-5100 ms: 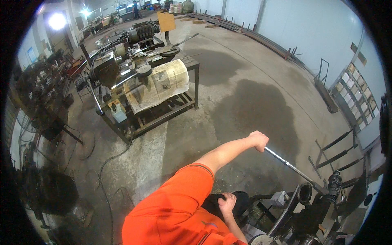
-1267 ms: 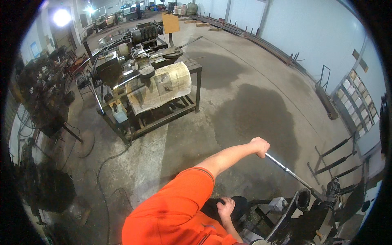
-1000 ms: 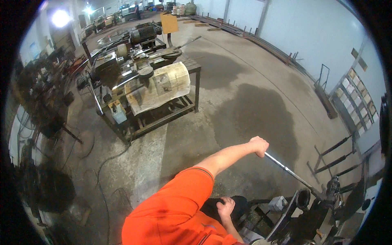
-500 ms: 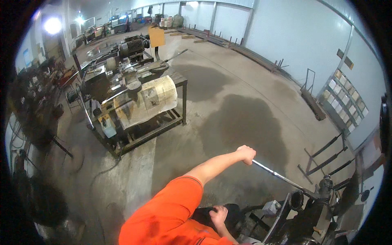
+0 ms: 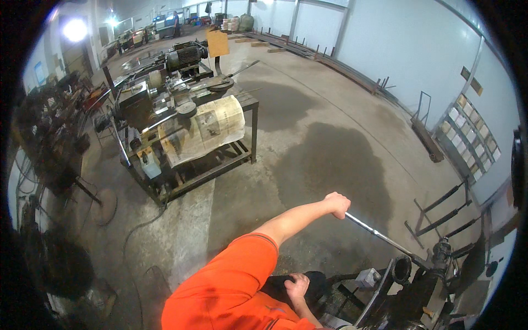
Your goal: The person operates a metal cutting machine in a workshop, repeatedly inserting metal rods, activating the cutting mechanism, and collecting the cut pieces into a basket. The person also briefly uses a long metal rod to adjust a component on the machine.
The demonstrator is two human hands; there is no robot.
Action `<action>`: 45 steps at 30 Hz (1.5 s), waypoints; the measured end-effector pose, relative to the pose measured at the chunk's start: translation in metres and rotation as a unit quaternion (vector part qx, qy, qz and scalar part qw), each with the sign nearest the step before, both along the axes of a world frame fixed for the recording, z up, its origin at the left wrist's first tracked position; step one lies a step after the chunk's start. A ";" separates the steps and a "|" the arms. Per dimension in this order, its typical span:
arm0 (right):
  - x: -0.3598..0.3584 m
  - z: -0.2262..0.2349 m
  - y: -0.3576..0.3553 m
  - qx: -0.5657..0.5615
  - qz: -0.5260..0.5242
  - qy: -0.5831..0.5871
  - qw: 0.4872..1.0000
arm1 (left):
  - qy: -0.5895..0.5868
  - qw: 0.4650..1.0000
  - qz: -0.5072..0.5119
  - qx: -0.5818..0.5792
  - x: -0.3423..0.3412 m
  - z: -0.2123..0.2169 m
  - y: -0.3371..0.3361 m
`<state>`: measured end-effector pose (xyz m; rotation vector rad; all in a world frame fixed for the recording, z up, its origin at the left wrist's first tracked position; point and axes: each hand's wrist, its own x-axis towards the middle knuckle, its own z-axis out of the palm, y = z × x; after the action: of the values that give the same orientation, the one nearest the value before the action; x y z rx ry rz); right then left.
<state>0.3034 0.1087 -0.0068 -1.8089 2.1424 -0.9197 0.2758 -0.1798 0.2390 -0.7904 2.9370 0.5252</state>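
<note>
Head view, looking down over my orange sleeve (image 5: 231,291): my left hand (image 5: 336,204) is stretched out in front of me, fingers clenched around the upper end of a long, thin, shiny steel lever bar (image 5: 379,237). The bar slopes away from my fist down to the right, where its far end meets the top of a dark, heavy metal machine (image 5: 423,291) at the lower right edge. That machine has a round dark opening just beside the bar's foot and a small grey box on its near side.

My right hand (image 5: 297,286) sits low, close to my body, fingers curled over a black rounded part just left of the machine; I cannot tell from here whether it truly grips that part or only rests on it.

Well apart from both hands, up and to the left, stands a steel-framed work table (image 5: 250,129) on the concrete floor (image 5: 330,126). A sheet of printed paper (image 5: 201,129) hangs over its front edge, and motors, discs and rods crowd its top. A large dark stain spreads over the floor between the table and my left fist. Dark metal racks stand along the white wall at the right.
</note>
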 end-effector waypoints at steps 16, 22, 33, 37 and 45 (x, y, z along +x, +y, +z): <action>0.001 0.003 -0.001 -0.015 0.000 0.011 1.000 | -0.010 1.000 0.001 -0.006 -0.001 -0.002 -0.001; 0.000 0.003 -0.002 -0.010 0.005 0.004 1.000 | -0.011 1.000 0.004 0.001 -0.001 -0.001 0.000; -0.002 0.000 -0.002 -0.006 0.006 0.001 1.000 | -0.011 1.000 0.008 0.011 0.000 0.002 0.000; -0.002 0.001 -0.001 -0.024 0.008 0.013 1.000 | -0.017 1.000 0.009 0.019 0.002 0.007 0.003; -0.001 0.006 -0.001 0.032 0.003 -0.019 0.999 | -0.023 1.000 0.005 0.015 0.000 0.005 0.001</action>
<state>0.3023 0.1081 -0.0013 -1.7521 2.1165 -0.8666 0.2761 -0.1786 0.2439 -0.8046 2.8784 0.5437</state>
